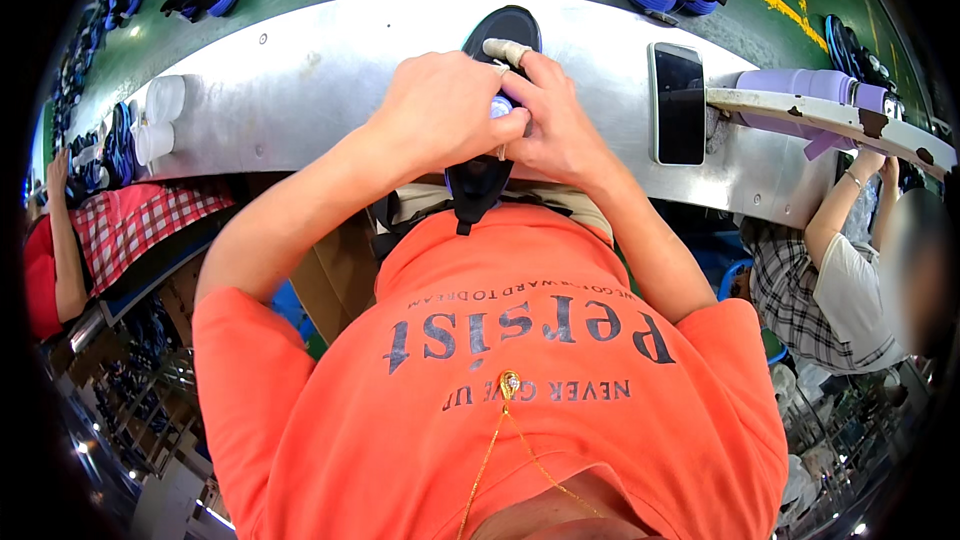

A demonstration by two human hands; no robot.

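I judge the work on the black shoe [480, 180] to be midway: it looks largely assembled, and the handling at its middle seems unfinished; what remains there is hidden. It lies across the worktop [330, 50] edge nearest the body. Fingers of the left hand [435, 105] and right hand [562, 130] are bent in and meet over it; I cannot tell whether either is clamped on it. I count one shoe between two hands, one phone [679, 105], two translucent containers [160, 120] and one purple bottle [800, 88].
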